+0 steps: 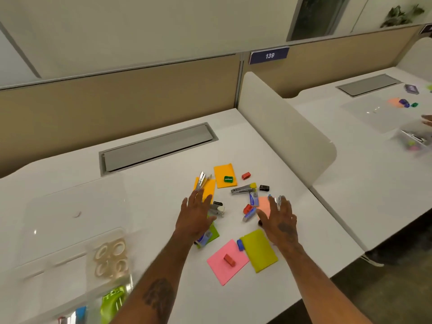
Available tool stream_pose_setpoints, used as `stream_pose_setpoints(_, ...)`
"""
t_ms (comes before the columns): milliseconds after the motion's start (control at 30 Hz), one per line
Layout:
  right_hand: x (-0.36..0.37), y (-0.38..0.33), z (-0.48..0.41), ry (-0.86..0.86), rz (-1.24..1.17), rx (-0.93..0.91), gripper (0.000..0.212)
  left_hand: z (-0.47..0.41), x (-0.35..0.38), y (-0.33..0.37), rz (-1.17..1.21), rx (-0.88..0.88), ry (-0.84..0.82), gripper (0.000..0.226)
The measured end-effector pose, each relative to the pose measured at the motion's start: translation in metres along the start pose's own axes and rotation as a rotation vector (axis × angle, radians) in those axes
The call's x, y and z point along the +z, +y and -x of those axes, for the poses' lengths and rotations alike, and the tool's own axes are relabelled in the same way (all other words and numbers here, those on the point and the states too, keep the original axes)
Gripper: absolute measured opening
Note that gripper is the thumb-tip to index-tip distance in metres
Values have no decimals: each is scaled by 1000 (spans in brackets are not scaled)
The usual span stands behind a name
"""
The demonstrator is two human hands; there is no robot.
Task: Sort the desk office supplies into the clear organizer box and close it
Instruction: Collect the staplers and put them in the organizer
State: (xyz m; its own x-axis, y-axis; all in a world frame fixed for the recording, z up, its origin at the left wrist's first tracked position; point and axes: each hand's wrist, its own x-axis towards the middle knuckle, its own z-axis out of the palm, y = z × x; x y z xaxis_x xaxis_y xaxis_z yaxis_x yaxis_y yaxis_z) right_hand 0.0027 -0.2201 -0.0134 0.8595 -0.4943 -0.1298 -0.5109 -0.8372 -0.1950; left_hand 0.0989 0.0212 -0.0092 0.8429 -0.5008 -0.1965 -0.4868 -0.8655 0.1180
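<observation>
Loose supplies lie in the middle of the white desk (145,195): orange sticky pads (225,174), a green sharpener (228,179), red erasers (246,175), a staple remover (242,189), a pink pad (226,261) and a yellow-green pad (259,250). My left hand (195,218) hovers with straight fingers over a small stapler (217,209). Over a salmon pad (264,205), my right hand (279,220) is spread flat. The clear organizer box (70,265) sits at the lower left with its lid up, holding tape rolls (112,258) and green items (113,300).
A grey cable hatch (156,146) is set into the desk behind the supplies. A white divider (285,127) separates the neighbouring desk, where another clear box (413,139), coloured supplies and a person's hand (426,120) show at the right edge.
</observation>
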Motion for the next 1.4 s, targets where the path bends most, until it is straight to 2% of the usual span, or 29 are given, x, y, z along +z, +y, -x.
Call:
stream_pose_setpoints(133,6,18,-26,-24,17,24,61,-22,8,10,-5,-11,-36,59)
stream_pose_setpoints(300,13,27,-43,-34,55,60,53,-33,13,17,-79,-74,-26,33)
stream_pose_setpoints(467,15,25,-51,-52,26,72,43,-39,14,20,-166,-60,-20,30)
stream_pose_setpoints(567,14,21,-53,-72,-28,112,45,-39,11,21,-147,-55,2,27)
stream_pose_setpoints(733,7,11,-44,19,-75,132,46,-30,-2,21,-72,-66,126,17)
stream_pose_setpoints(867,-6,-11,-32,89,-160,60,51,-14,-12,11,25,-120,234,22)
stream_pose_setpoints(1000,-14,-49,-12,102,-290,-87,41,16,-24,-9,168,-189,292,27)
stream_pose_setpoints(1200,-5,-120,48,138,-438,-314,37,96,-42,-57,364,-254,375,38)
stream_pose_setpoints(1333,13,-172,94,66,-457,-381,36,158,-52,-97,430,-305,370,54)
stream_pose_setpoints(1400,21,-198,120,42,-499,-395,33,190,-53,-117,477,-330,364,54)
